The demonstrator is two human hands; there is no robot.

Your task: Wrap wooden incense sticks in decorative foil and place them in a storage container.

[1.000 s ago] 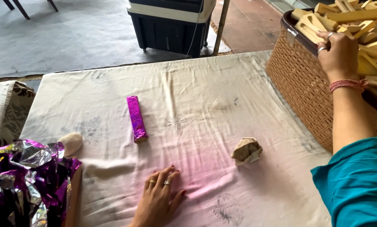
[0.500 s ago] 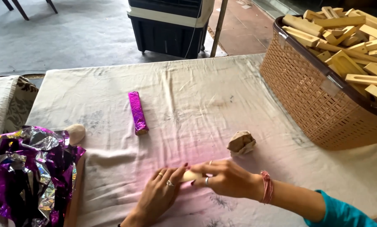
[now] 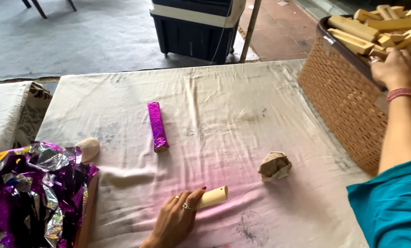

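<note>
Left hand [image 3: 174, 222] flat on the desk [image 3: 224, 105], fingers [image 3: 197, 195] loosely curled over one end of a pale wooden block [image 3: 212, 197]; probably light, stiff, smooth, best pinched mid-length; right hand [image 3: 397, 69] in the basket [image 3: 341, 98], grip impossible to tell.

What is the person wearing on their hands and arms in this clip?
The left hand is bare, with rings on two fingers and red-painted nails; no sleeve shows on it. The right hand has a ring on one finger and a reddish-pink bangle at the wrist. The right forearm is bare, with a teal sleeve covering the arm higher up.
</note>
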